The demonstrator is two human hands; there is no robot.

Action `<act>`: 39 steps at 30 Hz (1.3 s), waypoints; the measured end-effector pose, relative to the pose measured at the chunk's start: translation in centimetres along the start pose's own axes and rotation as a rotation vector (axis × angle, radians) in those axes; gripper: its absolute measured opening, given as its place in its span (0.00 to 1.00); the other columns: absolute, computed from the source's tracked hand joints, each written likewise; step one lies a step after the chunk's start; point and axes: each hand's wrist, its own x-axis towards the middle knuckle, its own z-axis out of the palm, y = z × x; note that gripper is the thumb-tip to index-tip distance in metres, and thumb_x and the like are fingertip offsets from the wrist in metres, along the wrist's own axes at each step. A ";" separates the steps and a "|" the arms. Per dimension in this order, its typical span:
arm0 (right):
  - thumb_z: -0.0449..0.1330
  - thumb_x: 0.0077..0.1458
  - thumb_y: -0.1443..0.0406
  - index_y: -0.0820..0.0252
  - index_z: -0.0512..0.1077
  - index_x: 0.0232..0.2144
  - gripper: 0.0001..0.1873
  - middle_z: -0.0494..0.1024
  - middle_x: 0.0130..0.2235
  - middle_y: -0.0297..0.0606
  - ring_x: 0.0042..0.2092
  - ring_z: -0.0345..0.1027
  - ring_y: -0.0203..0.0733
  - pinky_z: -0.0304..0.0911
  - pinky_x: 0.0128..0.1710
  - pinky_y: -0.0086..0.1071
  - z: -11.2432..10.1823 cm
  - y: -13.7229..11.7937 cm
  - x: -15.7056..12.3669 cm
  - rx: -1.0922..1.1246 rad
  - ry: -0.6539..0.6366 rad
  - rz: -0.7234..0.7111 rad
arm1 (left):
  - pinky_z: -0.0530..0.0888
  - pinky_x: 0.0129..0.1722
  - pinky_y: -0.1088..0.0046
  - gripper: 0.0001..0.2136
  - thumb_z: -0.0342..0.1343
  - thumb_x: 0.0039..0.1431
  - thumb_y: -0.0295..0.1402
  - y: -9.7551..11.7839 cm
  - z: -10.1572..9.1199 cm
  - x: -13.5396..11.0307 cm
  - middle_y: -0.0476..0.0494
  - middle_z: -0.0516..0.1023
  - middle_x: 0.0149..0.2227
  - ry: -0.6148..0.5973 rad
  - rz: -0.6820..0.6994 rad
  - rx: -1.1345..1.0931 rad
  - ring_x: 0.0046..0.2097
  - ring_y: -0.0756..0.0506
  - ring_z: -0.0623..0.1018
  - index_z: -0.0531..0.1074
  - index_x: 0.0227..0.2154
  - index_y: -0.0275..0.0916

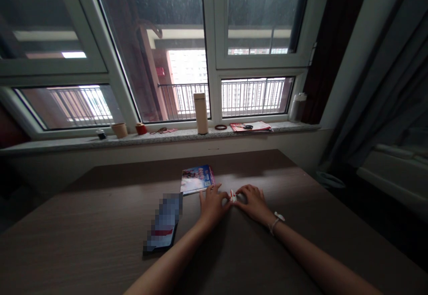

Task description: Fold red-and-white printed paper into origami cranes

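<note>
Between the fingertips of both hands, just above or on the brown table (100, 223), is a small white-and-red folded paper piece (233, 196). My left hand (213, 203) pinches its left side with thumb and forefinger, the other fingers raised. From the right, my right hand (254, 202) pinches it the same way; a light bracelet (274, 223) circles that wrist. Behind my left hand lies a blue and pink leaflet (196, 178). A dark-cased phone (164, 223), its screen pixelated, lies left of my left forearm.
Beyond the table runs a stone windowsill (160, 137). It holds a beige thermos (201, 114), a brown cup (119, 130), a red spool-like item (141, 129), a dark ring (220, 127), papers with scissors (250, 127) and a clear bottle (297, 107). A grey curtain (377, 81) hangs at right.
</note>
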 end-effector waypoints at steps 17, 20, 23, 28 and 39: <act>0.64 0.47 0.53 0.47 0.74 0.45 0.21 0.73 0.50 0.37 0.58 0.57 0.51 0.44 0.60 0.46 0.6 0.7 0.3 0.094 0.028 -0.019 | 0.45 0.61 0.44 0.10 0.63 0.51 0.41 -0.5 0.6 0.3 0.44 0.63 0.61 -0.012 -0.087 -0.156 0.64 0.35 0.57 0.79 0.36 0.48; 0.65 0.46 0.56 0.50 0.75 0.43 0.19 0.76 0.48 0.37 0.58 0.57 0.50 0.46 0.59 0.43 0.6 0.9 0.4 0.178 0.041 -0.027 | 0.47 0.62 0.48 0.07 0.64 0.50 0.40 -0.5 0.7 0.4 0.45 0.66 0.60 0.011 -0.083 -0.196 0.62 0.37 0.60 0.79 0.33 0.47; 0.64 0.47 0.57 0.53 0.75 0.41 0.18 0.79 0.44 0.37 0.56 0.61 0.50 0.48 0.58 0.42 0.5 0.9 0.4 0.257 0.041 -0.020 | 0.48 0.62 0.49 0.04 0.63 0.52 0.38 -0.5 0.8 0.4 0.47 0.68 0.58 0.027 -0.082 -0.235 0.61 0.38 0.62 0.79 0.30 0.47; 0.61 0.49 0.56 0.54 0.74 0.46 0.20 0.81 0.41 0.38 0.54 0.64 0.50 0.39 0.61 0.50 0.2 0.8 0.4 0.330 -0.006 0.007 | 0.49 0.62 0.51 0.04 0.62 0.52 0.37 -0.5 0.6 0.4 0.47 0.69 0.57 0.034 -0.088 -0.264 0.60 0.39 0.63 0.80 0.30 0.47; 0.61 0.49 0.56 0.57 0.77 0.40 0.17 0.80 0.37 0.40 0.46 0.71 0.49 0.48 0.58 0.50 0.2 1.0 0.8 0.411 0.042 0.002 | 0.51 0.62 0.52 0.10 0.63 0.50 0.44 -0.9 1.5 0.5 0.49 0.69 0.56 0.085 -0.103 -0.254 0.59 0.38 0.63 0.79 0.34 0.49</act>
